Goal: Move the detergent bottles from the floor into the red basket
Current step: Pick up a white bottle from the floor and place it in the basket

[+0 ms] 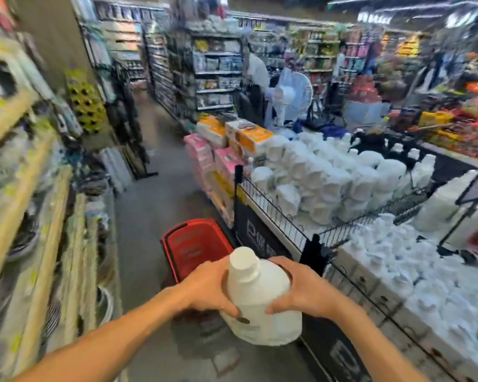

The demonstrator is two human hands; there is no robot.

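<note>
A large white detergent bottle [260, 299] with a white cap is held in the air in front of me, tilted with its cap pointing away. My left hand [207, 288] grips its left side and my right hand [301, 288] grips its right side, fingers curled round the body. The red basket [193, 244] stands on the grey floor just beyond the bottle, beside the display stand; its near part is hidden behind my hands and the bottle.
A black wire-fenced display [273, 213] full of several white bottles runs along the right. Pink and orange packs [215, 158] are stacked past the basket. Shelves [25, 216] line the left of the aisle. A person [255, 75] and a white fan [290, 97] stand farther back.
</note>
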